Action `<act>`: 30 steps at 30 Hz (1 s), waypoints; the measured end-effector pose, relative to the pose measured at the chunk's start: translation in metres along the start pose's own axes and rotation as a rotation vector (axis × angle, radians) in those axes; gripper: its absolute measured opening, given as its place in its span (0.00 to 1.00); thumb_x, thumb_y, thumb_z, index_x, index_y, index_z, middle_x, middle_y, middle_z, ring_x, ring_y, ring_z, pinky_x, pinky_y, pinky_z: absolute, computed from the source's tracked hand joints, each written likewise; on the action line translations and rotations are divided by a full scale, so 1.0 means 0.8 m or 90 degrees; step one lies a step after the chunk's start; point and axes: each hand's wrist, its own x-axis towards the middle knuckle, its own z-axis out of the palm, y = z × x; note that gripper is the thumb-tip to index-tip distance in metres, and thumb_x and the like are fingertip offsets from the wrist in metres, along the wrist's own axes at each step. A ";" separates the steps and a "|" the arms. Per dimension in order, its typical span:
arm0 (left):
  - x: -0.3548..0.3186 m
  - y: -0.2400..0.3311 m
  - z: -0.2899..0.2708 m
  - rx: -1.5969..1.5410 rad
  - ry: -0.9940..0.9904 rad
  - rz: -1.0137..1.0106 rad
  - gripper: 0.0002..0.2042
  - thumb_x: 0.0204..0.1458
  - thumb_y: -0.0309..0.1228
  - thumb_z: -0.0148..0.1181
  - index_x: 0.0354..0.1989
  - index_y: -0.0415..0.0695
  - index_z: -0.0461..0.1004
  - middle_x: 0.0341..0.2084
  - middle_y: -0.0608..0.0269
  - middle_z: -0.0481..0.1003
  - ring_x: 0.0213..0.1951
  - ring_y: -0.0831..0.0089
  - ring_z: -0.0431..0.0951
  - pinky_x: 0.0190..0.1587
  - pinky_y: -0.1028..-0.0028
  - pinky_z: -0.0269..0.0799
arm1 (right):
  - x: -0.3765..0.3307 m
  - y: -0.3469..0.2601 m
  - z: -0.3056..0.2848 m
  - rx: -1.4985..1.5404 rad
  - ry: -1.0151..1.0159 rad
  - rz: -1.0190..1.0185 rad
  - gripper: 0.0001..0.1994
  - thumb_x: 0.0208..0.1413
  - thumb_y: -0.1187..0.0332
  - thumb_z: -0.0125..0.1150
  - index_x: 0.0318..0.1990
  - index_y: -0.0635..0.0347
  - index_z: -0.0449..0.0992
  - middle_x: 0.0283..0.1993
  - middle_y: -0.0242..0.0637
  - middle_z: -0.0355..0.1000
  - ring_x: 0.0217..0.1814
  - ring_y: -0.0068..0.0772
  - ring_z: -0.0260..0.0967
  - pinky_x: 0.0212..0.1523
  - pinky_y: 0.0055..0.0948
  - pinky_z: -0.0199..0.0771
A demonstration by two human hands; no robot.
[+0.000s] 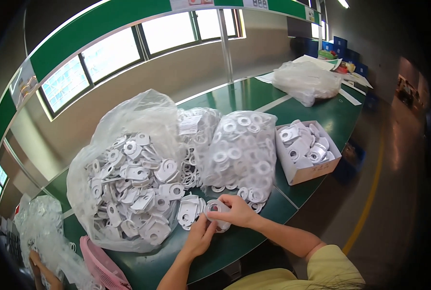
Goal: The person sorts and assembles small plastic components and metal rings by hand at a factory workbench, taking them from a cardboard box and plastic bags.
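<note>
My left hand (199, 238) and my right hand (238, 211) meet near the table's front edge, fingers closed on a white plastic part with a round hole (210, 206). The right hand's fingers press around the hole from above, while the left fingertips grip the lower left side. Part of the piece is hidden under the fingers. Just left of it, a loose white plastic housing (189, 210) lies on the table. Beyond the hands stands a clear bag of white rings (239, 150), with several rings spilling out at its mouth.
A big open plastic bag of white housings (133, 179) fills the left. A carton (317, 170) of similar parts stands at the right on the green table (254, 101). Crumpled plastic bags (307, 79) lie at the far end. A pink mesh item (102, 266) and another person's arm (46, 273) are lower left.
</note>
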 end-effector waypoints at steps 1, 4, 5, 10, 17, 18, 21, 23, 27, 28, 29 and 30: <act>0.000 0.000 -0.002 0.001 0.008 -0.004 0.11 0.57 0.28 0.47 0.45 0.36 0.62 0.29 0.57 0.73 0.29 0.71 0.74 0.33 0.74 0.68 | -0.001 -0.004 -0.003 0.002 -0.009 0.000 0.20 0.43 0.56 0.66 0.34 0.65 0.74 0.28 0.35 0.72 0.29 0.20 0.67 0.31 0.23 0.67; 0.000 -0.004 -0.008 -0.043 -0.003 -0.028 0.13 0.57 0.28 0.46 0.48 0.36 0.62 0.33 0.58 0.73 0.32 0.73 0.74 0.35 0.74 0.69 | -0.005 -0.016 -0.012 0.101 -0.106 -0.023 0.20 0.49 0.63 0.62 0.45 0.69 0.70 0.37 0.38 0.73 0.36 0.21 0.69 0.37 0.23 0.69; -0.001 -0.004 -0.009 -0.063 -0.009 -0.032 0.13 0.57 0.28 0.45 0.49 0.37 0.61 0.34 0.59 0.72 0.33 0.74 0.74 0.36 0.74 0.69 | -0.004 -0.016 -0.012 0.101 -0.111 -0.023 0.20 0.49 0.63 0.62 0.45 0.69 0.70 0.37 0.38 0.73 0.36 0.21 0.69 0.37 0.23 0.69; -0.001 0.004 -0.005 -0.068 -0.025 -0.038 0.14 0.57 0.28 0.45 0.50 0.37 0.61 0.34 0.59 0.72 0.34 0.74 0.74 0.37 0.73 0.70 | 0.002 -0.011 -0.008 0.053 -0.003 0.060 0.17 0.50 0.58 0.61 0.36 0.67 0.74 0.27 0.35 0.74 0.28 0.21 0.69 0.30 0.23 0.67; -0.002 -0.006 -0.013 0.050 -0.048 -0.052 0.14 0.57 0.28 0.46 0.50 0.38 0.62 0.33 0.62 0.72 0.34 0.75 0.73 0.37 0.77 0.69 | -0.005 -0.025 -0.003 -0.226 0.011 0.061 0.17 0.46 0.58 0.64 0.32 0.65 0.74 0.25 0.35 0.73 0.26 0.26 0.69 0.30 0.24 0.67; -0.001 -0.008 -0.013 0.040 -0.052 -0.061 0.13 0.57 0.27 0.46 0.50 0.38 0.63 0.34 0.62 0.72 0.34 0.75 0.73 0.37 0.77 0.70 | -0.007 -0.019 -0.008 -0.124 -0.028 0.012 0.17 0.45 0.59 0.64 0.34 0.65 0.73 0.26 0.36 0.73 0.28 0.25 0.69 0.31 0.23 0.67; -0.001 0.000 -0.012 -0.059 -0.034 -0.068 0.12 0.56 0.27 0.46 0.48 0.38 0.64 0.34 0.62 0.72 0.34 0.76 0.73 0.37 0.77 0.70 | -0.012 -0.019 -0.024 -0.007 -0.100 -0.035 0.15 0.48 0.65 0.62 0.41 0.66 0.72 0.31 0.37 0.73 0.32 0.22 0.69 0.35 0.23 0.68; -0.002 0.003 -0.009 -0.071 -0.044 -0.073 0.12 0.57 0.27 0.47 0.48 0.38 0.64 0.34 0.63 0.72 0.34 0.77 0.72 0.37 0.77 0.69 | -0.019 -0.028 -0.029 0.118 -0.134 0.007 0.14 0.52 0.69 0.57 0.44 0.66 0.71 0.31 0.37 0.73 0.33 0.21 0.69 0.35 0.22 0.68; -0.004 0.010 -0.002 -0.086 -0.100 -0.065 0.14 0.56 0.28 0.47 0.50 0.36 0.62 0.31 0.61 0.73 0.32 0.75 0.73 0.37 0.76 0.69 | -0.033 -0.027 -0.034 -0.045 -0.041 -0.033 0.13 0.56 0.65 0.52 0.42 0.67 0.72 0.28 0.37 0.73 0.29 0.18 0.67 0.31 0.21 0.66; -0.005 0.011 0.001 -0.105 -0.103 -0.063 0.15 0.56 0.28 0.47 0.50 0.36 0.62 0.30 0.61 0.72 0.32 0.75 0.73 0.38 0.76 0.69 | -0.035 -0.028 -0.031 -0.041 -0.047 -0.034 0.13 0.56 0.65 0.52 0.42 0.67 0.72 0.28 0.37 0.73 0.29 0.18 0.67 0.31 0.21 0.66; -0.005 0.011 0.003 -0.102 -0.095 -0.067 0.15 0.56 0.28 0.47 0.50 0.36 0.62 0.30 0.61 0.72 0.32 0.75 0.73 0.38 0.76 0.69 | -0.036 -0.028 -0.028 -0.013 -0.013 -0.009 0.13 0.56 0.64 0.53 0.38 0.66 0.73 0.26 0.36 0.73 0.27 0.20 0.67 0.29 0.23 0.66; -0.004 0.010 0.004 -0.092 -0.102 -0.062 0.15 0.56 0.28 0.47 0.50 0.36 0.61 0.30 0.61 0.72 0.32 0.75 0.73 0.37 0.75 0.69 | -0.036 -0.028 -0.025 0.014 0.023 0.017 0.13 0.55 0.62 0.54 0.35 0.65 0.74 0.25 0.36 0.72 0.25 0.22 0.67 0.27 0.24 0.65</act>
